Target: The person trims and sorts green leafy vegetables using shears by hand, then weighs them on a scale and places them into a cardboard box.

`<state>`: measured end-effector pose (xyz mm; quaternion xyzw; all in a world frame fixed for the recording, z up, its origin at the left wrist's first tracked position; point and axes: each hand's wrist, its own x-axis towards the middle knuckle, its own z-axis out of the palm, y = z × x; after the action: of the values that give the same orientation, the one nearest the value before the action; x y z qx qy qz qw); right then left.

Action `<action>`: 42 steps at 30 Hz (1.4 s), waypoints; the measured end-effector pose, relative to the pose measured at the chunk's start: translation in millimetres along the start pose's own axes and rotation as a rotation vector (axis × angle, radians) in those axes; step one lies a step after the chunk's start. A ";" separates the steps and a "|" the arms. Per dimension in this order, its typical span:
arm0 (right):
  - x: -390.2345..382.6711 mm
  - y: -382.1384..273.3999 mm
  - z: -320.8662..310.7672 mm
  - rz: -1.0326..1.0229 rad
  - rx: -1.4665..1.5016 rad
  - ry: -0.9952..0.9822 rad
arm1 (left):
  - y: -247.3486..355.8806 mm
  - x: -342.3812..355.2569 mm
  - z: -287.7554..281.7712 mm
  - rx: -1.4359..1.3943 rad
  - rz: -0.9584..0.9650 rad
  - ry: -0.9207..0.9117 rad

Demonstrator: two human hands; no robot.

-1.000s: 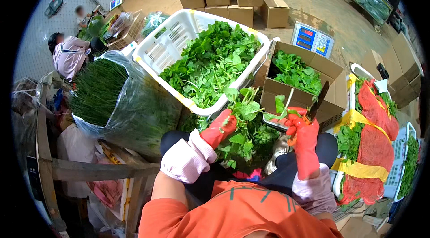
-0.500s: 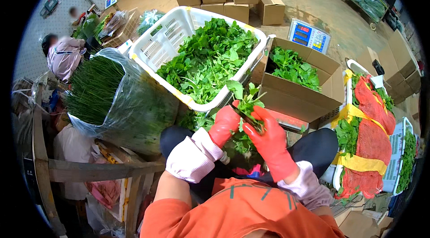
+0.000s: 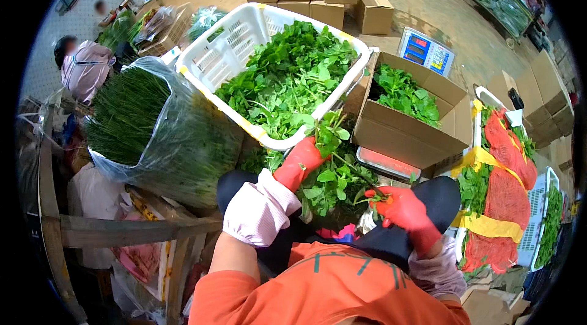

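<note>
My left hand [image 3: 299, 163], in a red rubber glove, is closed round a small bunch of leafy greens [image 3: 332, 135] beside the near rim of a white plastic basket [image 3: 202, 86]. Loose greens [image 3: 287, 77] heap up inside that basket. Lower and to the right, above my knee, my right hand [image 3: 406, 210] wears the same kind of glove. Its fingers are pinched on a few thin green stems [image 3: 369, 198]. Between the two hands lies a pile of leafy greens [image 3: 333, 184], partly in shadow.
An open cardboard box [image 3: 409, 132] with greens stands on a red-topped scale [image 3: 388, 163], its display [image 3: 426, 51] behind. A plastic bag of thin green stalks [image 3: 183, 135] and a wooden rail [image 3: 134, 232] are left. Red mesh [image 3: 498, 203] covers greens right. Two people sit far left.
My hands have moved apart. The right one has gone down and to the right, away from the bunch, with stems in its fingers. The left one keeps its bunch near the basket.
</note>
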<state>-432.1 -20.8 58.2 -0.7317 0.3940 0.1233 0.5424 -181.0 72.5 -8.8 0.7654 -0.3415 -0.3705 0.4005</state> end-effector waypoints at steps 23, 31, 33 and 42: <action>42.0 -5.9 40.1 -0.215 0.684 0.231 | 19.6 -25.2 35.5 -0.647 0.036 -0.283; 52.1 -25.7 43.1 -0.409 0.924 0.131 | 11.8 -33.8 45.5 0.285 0.186 -0.289; 55.7 -27.9 50.8 -0.389 0.937 0.192 | 5.5 -36.8 44.5 0.521 0.436 -0.165; 75.2 -18.9 46.5 -0.358 1.089 0.171 | 19.5 -35.2 53.3 -0.167 0.084 -0.193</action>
<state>-357.6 -10.8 7.9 -0.4099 0.3133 -0.2504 0.8192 -247.5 73.5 -3.2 0.6752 -0.3780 -0.4525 0.4432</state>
